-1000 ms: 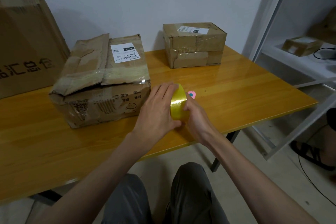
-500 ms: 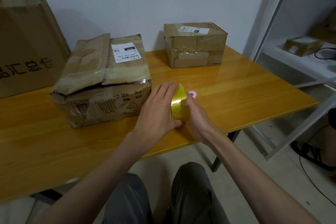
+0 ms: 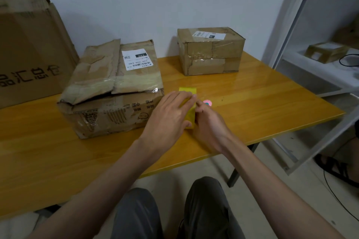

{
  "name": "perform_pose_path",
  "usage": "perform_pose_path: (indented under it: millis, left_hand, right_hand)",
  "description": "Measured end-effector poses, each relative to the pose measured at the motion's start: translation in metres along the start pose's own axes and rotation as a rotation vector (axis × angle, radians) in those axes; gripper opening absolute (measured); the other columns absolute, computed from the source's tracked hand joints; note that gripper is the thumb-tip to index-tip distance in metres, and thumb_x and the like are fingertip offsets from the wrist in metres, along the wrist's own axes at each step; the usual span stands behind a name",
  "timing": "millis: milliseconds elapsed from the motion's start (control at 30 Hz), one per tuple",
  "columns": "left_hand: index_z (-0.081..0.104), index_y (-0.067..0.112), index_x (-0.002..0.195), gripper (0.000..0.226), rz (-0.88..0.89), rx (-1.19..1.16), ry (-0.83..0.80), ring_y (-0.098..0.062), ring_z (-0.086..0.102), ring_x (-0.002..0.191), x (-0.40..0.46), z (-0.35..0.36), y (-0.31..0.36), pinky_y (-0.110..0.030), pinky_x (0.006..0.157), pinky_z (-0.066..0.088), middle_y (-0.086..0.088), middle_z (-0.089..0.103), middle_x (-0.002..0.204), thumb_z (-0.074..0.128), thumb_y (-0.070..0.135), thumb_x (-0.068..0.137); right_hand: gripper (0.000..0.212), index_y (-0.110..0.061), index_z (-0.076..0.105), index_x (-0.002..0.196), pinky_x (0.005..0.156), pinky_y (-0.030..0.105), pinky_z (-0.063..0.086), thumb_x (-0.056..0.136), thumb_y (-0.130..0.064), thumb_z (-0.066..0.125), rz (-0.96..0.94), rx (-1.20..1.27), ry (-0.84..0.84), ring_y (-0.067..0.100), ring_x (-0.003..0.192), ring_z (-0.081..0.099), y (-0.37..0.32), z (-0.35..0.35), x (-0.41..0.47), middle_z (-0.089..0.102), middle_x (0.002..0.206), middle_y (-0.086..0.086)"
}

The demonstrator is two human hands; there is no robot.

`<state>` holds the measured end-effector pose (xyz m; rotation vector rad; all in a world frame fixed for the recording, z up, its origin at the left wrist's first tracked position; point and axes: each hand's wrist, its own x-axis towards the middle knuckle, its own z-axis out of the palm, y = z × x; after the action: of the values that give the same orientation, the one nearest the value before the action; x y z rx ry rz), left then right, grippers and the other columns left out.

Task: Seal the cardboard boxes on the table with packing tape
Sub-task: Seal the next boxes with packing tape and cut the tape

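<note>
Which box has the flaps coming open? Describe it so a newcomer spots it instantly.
On the orange wooden table, look left of the hands holding the yellow tape roll. The crumpled box there is bigger than the box by the wall, and its left top flap gapes.

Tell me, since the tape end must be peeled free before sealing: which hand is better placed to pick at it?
Probably the right hand: its fingertips already pinch at the edge of the yellow tape roll. The left hand lies flatter across the roll's side, steadying it, nearest the crumpled box.
</note>
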<state>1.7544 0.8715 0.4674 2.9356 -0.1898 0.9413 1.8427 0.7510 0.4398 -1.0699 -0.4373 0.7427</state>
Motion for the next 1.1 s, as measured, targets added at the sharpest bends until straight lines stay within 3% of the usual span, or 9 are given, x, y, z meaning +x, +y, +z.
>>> perform_pose_path:
  millis: [133, 233, 467, 633, 767, 900, 967, 1033, 1100]
  left_hand:
    - [0.064, 0.006, 0.129, 0.072, -0.002, 0.012, 0.026, -0.028, 0.059, 0.116, -0.006, -0.001, 0.007, -0.034, 0.1, 0.043, -0.009, 0.062, 0.124, 0.093, 0.015, 0.064]
    - [0.065, 0.005, 0.126, 0.071, -0.015, -0.001, 0.042, -0.027, 0.061, 0.114, -0.007, -0.002, 0.009, -0.034, 0.097, 0.048, -0.01, 0.063, 0.122, 0.094, 0.013, 0.063]
    - [0.063, 0.007, 0.118, 0.067, -0.052, -0.04, -0.004, -0.022, 0.059, 0.107, 0.001, -0.007, 0.01, -0.028, 0.082, 0.052, -0.006, 0.06, 0.12, 0.095, 0.018, 0.06]
    - [0.056, 0.013, 0.115, 0.063, -0.057, -0.077, -0.072, -0.016, 0.05, 0.108, 0.014, -0.012, 0.007, -0.034, 0.073, 0.057, 0.0, 0.053, 0.12, 0.092, 0.017, 0.064]
    - [0.056, 0.016, 0.11, 0.063, -0.003, -0.067, -0.106, -0.016, 0.046, 0.101, 0.023, -0.013, 0.0, -0.036, 0.071, 0.055, 0.002, 0.052, 0.115, 0.094, 0.025, 0.06]
    - [0.056, 0.016, 0.107, 0.061, 0.016, -0.1, -0.089, -0.018, 0.047, 0.101, 0.023, -0.011, -0.005, -0.038, 0.073, 0.055, 0.002, 0.053, 0.115, 0.093, 0.028, 0.061]
    - [0.054, 0.017, 0.098, 0.055, 0.02, -0.116, -0.085, -0.018, 0.046, 0.1, 0.022, -0.011, -0.004, -0.039, 0.071, 0.055, 0.002, 0.052, 0.114, 0.093, 0.027, 0.062]
    - [0.048, 0.019, 0.089, 0.049, 0.016, -0.12, -0.089, -0.017, 0.045, 0.102, 0.018, -0.01, -0.001, -0.038, 0.07, 0.055, 0.0, 0.051, 0.115, 0.091, 0.027, 0.067]
    - [0.053, 0.016, 0.105, 0.051, -0.012, -0.132, -0.077, -0.015, 0.043, 0.109, 0.012, -0.008, 0.001, -0.036, 0.076, 0.056, 0.0, 0.05, 0.122, 0.089, 0.027, 0.07]
  right_hand:
    - [0.052, -0.014, 0.062, 0.133, 0.107, 0.04, 0.043, 0.084, -0.01, 0.046, -0.005, 0.033, 0.009, 0.02, 0.131, 0.055, 0.002, -0.005, 0.003, 0.064, 0.137, 0.008]
    - [0.04, -0.014, 0.064, 0.124, 0.1, 0.039, 0.044, 0.092, -0.005, 0.042, -0.021, 0.045, 0.002, 0.022, 0.12, 0.058, 0.003, -0.006, 0.003, 0.067, 0.122, 0.01]
    - [0.04, -0.019, 0.07, 0.116, 0.08, 0.035, 0.045, 0.088, -0.006, 0.044, -0.027, 0.043, -0.024, 0.019, 0.097, 0.058, -0.002, -0.005, 0.003, 0.066, 0.102, 0.005]
    - [0.041, -0.015, 0.063, 0.124, 0.071, 0.032, 0.045, 0.096, 0.0, 0.035, 0.007, 0.037, -0.018, 0.014, 0.082, 0.058, -0.009, -0.002, 0.002, 0.062, 0.091, 0.004]
    - [0.035, -0.012, 0.056, 0.12, 0.071, 0.035, 0.038, 0.092, 0.0, 0.038, -0.005, 0.019, -0.006, 0.02, 0.088, 0.043, -0.011, 0.0, 0.001, 0.042, 0.096, 0.009]
    - [0.04, 0.002, 0.054, 0.131, 0.08, 0.039, 0.041, 0.096, 0.002, 0.034, 0.003, -0.021, 0.004, 0.022, 0.096, 0.049, -0.013, 0.0, -0.003, 0.05, 0.105, 0.011]
    - [0.033, 0.006, 0.057, 0.118, 0.072, 0.035, 0.039, 0.094, 0.001, 0.034, -0.006, -0.031, 0.023, 0.019, 0.089, 0.048, -0.014, 0.001, -0.005, 0.049, 0.097, 0.008]
    - [0.026, -0.007, 0.062, 0.1, 0.07, 0.033, 0.038, 0.093, -0.006, 0.037, 0.001, -0.025, 0.02, 0.018, 0.089, 0.048, -0.016, 0.003, -0.005, 0.052, 0.094, 0.008]
    - [0.024, -0.015, 0.064, 0.095, 0.073, 0.034, 0.041, 0.097, -0.017, 0.04, 0.023, -0.02, 0.035, 0.018, 0.088, 0.053, -0.017, 0.006, -0.005, 0.059, 0.088, 0.005]
